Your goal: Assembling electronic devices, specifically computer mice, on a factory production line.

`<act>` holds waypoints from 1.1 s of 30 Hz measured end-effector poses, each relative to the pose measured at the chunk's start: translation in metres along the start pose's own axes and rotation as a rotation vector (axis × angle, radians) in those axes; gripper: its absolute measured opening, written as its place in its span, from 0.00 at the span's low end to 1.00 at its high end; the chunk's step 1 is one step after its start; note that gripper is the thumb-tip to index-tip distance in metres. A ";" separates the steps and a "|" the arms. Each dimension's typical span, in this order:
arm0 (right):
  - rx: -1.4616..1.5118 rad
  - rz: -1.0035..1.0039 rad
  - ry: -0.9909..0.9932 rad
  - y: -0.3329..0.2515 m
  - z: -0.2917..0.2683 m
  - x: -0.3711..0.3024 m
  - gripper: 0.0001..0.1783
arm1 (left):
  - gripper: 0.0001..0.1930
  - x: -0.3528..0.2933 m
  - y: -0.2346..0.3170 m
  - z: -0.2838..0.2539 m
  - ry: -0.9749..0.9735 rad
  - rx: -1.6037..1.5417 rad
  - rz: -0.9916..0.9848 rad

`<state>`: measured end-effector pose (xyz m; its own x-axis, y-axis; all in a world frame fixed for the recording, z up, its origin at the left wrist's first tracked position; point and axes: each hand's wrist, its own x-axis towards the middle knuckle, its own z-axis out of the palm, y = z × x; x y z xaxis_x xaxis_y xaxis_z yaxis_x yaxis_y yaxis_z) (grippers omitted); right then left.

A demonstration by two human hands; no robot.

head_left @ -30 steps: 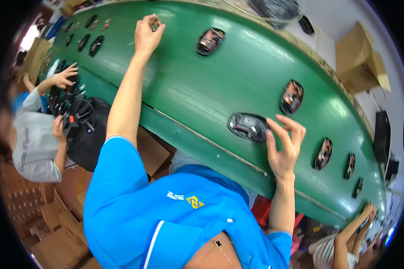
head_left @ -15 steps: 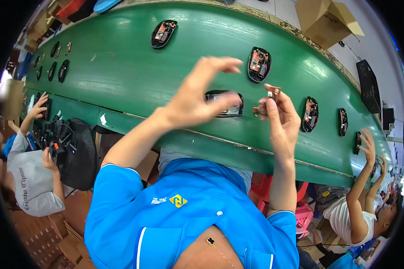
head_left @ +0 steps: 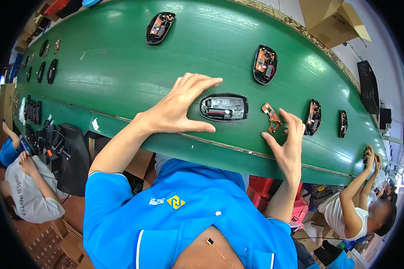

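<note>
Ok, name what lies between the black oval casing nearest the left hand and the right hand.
In the head view, a brown circuit board lies between that black oval casing and the right hand.

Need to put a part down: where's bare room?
The widest bare patch of green surface lies beyond the left hand, between the top shell and the dark pieces at far left. Another separates the top shell from the upper-right shell. It's crowded at the right hand, with the middle shell and loose board left of it and another shell just right.
</note>
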<state>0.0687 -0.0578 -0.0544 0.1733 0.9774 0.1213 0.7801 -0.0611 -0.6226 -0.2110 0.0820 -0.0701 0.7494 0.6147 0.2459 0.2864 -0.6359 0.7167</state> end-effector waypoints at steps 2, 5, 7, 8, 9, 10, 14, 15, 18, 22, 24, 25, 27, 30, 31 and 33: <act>-0.030 -0.011 0.021 0.002 0.000 -0.001 0.27 | 0.39 -0.001 -0.001 0.006 0.012 0.062 0.042; -0.053 0.036 0.007 0.008 0.002 -0.002 0.28 | 0.44 0.000 -0.002 0.018 0.016 0.095 0.106; -0.062 0.057 0.005 0.009 0.003 -0.001 0.28 | 0.46 0.001 -0.003 0.023 0.014 0.103 0.131; -0.045 0.064 0.000 0.009 0.003 0.000 0.28 | 0.46 0.000 -0.004 0.025 0.014 0.097 0.132; -0.028 0.070 -0.005 0.009 0.004 0.001 0.28 | 0.47 0.000 -0.004 0.027 0.014 0.091 0.133; -0.010 0.076 -0.010 0.009 0.004 0.003 0.28 | 0.47 0.000 -0.004 0.028 0.014 0.087 0.134; 0.096 -0.056 -0.034 -0.002 0.009 0.014 0.28 | 0.47 0.001 0.001 0.033 0.008 0.038 0.150; 0.142 -0.126 -0.045 -0.007 0.011 0.018 0.28 | 0.48 0.001 0.002 0.034 0.006 0.018 0.155; 0.171 -0.237 -0.094 -0.018 0.017 0.027 0.27 | 0.48 0.001 0.004 0.036 0.001 -0.007 0.159; 0.126 -0.369 -0.221 -0.024 0.019 0.035 0.26 | 0.49 0.001 0.003 0.036 0.002 -0.017 0.146; 0.119 -0.366 -0.255 -0.022 0.018 0.036 0.26 | 0.49 0.001 0.003 0.036 -0.002 -0.021 0.149; 0.116 -0.363 -0.272 -0.021 0.018 0.037 0.26 | 0.49 0.001 0.003 0.035 -0.005 -0.023 0.150; 0.114 -0.356 -0.289 -0.020 0.017 0.037 0.26 | 0.49 0.001 0.002 0.035 -0.011 -0.026 0.151; 0.137 -0.310 -0.311 -0.019 0.017 0.037 0.28 | 0.49 0.001 0.002 0.035 -0.010 -0.022 0.158; 0.145 -0.294 -0.318 -0.019 0.017 0.036 0.29 | 0.49 0.002 0.002 0.035 -0.010 -0.020 0.160; 0.139 -0.300 -0.320 -0.018 0.015 0.037 0.28 | 0.49 0.002 0.003 0.035 -0.017 -0.020 0.159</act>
<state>0.0516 -0.0172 -0.0503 -0.2598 0.9623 0.0806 0.6757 0.2408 -0.6968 -0.1877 0.0653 -0.0907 0.7947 0.4988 0.3459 0.1516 -0.7148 0.6827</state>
